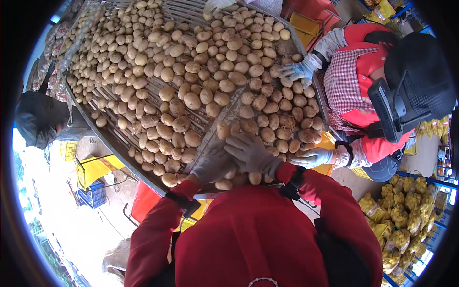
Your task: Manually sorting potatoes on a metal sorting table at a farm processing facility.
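Many potatoes (192,100) cover a slatted metal sorting table (193,123) before me. My left hand (216,165), in a grey glove, is low over the potatoes near the table's front edge, beside a flat metal divider strip (223,115). Blur and the glove hide whether anything is in its fingers. My right hand (251,152), gloved the same way, lies palm down just right of the left one, its fingers stretched out and slightly apart. Potatoes (249,126) sit just beyond its fingers, and no potato is seen in its grip.
A co-worker's gloved hands (299,73) rest at the table's right side. Another gloved hand (217,4) reaches in at the far edge. A person in a dark cap (39,118) stands left. Yellow net sacks (405,204) are stacked at right; a blue crate (94,194) is at left.
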Demonstrator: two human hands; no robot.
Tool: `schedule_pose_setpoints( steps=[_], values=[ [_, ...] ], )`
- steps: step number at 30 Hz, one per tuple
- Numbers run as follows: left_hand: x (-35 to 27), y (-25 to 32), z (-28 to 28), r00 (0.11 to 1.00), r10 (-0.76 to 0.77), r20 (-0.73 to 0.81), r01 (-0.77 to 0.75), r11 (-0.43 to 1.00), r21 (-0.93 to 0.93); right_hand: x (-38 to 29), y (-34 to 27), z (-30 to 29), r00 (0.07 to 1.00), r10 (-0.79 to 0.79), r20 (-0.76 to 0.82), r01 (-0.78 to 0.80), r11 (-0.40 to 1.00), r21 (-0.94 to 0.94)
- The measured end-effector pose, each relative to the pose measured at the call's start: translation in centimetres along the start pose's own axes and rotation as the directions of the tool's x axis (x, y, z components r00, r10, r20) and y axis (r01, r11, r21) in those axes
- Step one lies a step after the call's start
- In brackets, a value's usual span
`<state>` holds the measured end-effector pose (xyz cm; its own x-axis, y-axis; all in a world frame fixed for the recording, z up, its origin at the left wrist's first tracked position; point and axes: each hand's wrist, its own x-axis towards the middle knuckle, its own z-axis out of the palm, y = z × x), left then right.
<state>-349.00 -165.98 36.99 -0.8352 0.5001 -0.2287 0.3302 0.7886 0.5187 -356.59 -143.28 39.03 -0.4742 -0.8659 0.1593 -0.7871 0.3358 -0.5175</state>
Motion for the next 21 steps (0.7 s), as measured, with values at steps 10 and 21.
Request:
schedule_pose_setpoints(
  steps=[10, 21],
  values=[
    [8.9, -13.7, -15.1, 0.679, -0.46, -0.572, 0.482, 0.867, -0.125, -4.2, 5.5, 3.7, 0.971, -0.238, 0.016, 0.217, 0.908, 0.358],
    [4.1, -10.0, -1.9, 0.783, -0.427, -0.452, 0.263, 0.886, -0.382, 3.2, 3.3, -0.3, 0.982, 0.186, -0.038, -0.176, 0.967, 0.186]
  ],
)
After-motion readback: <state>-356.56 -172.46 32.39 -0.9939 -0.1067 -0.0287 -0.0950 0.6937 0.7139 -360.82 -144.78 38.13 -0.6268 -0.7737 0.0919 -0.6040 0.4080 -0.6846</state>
